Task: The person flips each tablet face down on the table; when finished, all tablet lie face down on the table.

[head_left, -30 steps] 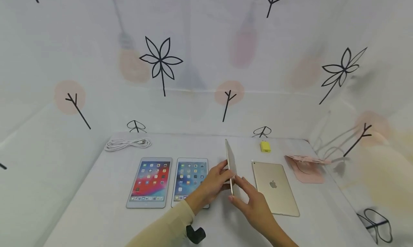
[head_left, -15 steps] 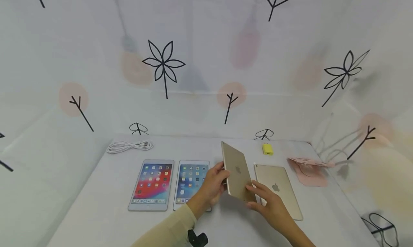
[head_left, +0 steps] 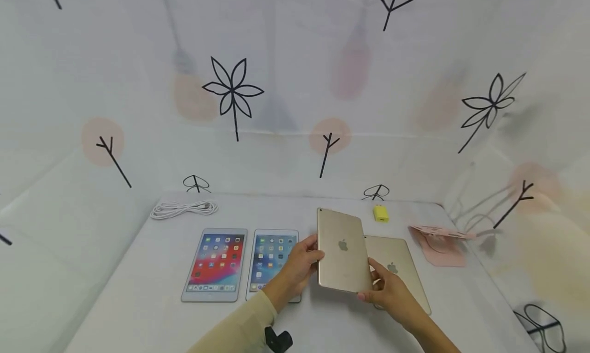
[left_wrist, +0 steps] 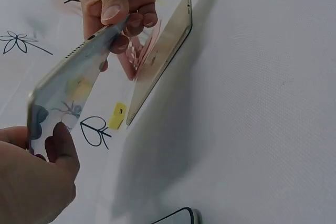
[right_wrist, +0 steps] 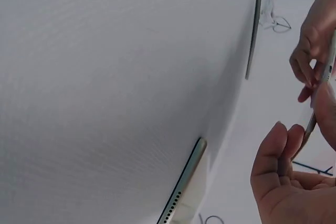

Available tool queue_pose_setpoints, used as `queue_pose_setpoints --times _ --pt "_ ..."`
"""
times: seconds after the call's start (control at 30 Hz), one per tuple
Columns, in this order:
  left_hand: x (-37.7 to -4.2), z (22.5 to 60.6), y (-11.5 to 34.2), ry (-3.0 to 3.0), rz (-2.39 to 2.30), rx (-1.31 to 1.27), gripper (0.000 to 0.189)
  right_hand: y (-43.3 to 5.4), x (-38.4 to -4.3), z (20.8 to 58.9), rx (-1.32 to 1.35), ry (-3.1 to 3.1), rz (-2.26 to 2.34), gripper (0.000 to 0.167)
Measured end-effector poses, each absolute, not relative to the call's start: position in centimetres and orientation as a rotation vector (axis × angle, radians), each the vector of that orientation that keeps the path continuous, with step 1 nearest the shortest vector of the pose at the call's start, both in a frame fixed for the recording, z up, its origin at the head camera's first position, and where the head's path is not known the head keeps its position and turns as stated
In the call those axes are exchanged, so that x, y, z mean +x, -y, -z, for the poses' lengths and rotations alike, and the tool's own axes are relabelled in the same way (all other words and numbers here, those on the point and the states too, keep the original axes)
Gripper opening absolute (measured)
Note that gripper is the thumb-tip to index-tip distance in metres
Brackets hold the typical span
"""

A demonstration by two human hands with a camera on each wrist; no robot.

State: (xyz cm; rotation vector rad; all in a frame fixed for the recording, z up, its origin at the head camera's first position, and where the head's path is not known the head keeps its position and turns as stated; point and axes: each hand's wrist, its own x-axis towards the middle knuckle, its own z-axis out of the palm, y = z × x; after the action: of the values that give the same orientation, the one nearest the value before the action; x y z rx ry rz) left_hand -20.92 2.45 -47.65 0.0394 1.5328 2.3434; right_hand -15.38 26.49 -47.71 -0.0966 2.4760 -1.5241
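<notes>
Over the white table (head_left: pixel 133 312), the left hand (head_left: pixel 297 266) and right hand (head_left: pixel 389 294) grip a gold tablet (head_left: pixel 342 266), just turned from edge-on so its back can be examined.

Looks like a small sheeted-off booth; home, office or shop, can't tell. Creased white sheeting (head_left: pixel 276 161) printed with line-drawn flowers (head_left: pixel 232 90) closes the far, left and right sides of a white-topped table (head_left: pixel 147 296). Creases suggest drape, not solid wall.
</notes>
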Motion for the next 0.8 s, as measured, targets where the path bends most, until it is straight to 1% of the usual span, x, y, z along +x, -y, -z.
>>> queue_pose_setpoints --times 0.13,0.33,0.5,0.8 --pt "-20.9 47.8 -2.1 -1.648 -2.259 -0.029 0.053 -26.4 -15.4 48.0 -0.074 -2.551 1.439 0.1" --pt "-20.8 48.1 -1.7 -1.73 -2.192 -0.088 0.057 -26.3 -15.6 48.4 -0.068 -2.623 1.346 0.101" --pt "-20.6 48.5 -1.5 -1.739 -2.15 -0.136 0.056 -26.3 -15.9 49.0 -0.051 -2.668 1.261 0.102" --pt "-20.5 49.0 -1.8 -1.703 -2.122 -0.214 0.063 -26.1 -16.5 49.6 -0.032 -2.683 1.165 0.102"
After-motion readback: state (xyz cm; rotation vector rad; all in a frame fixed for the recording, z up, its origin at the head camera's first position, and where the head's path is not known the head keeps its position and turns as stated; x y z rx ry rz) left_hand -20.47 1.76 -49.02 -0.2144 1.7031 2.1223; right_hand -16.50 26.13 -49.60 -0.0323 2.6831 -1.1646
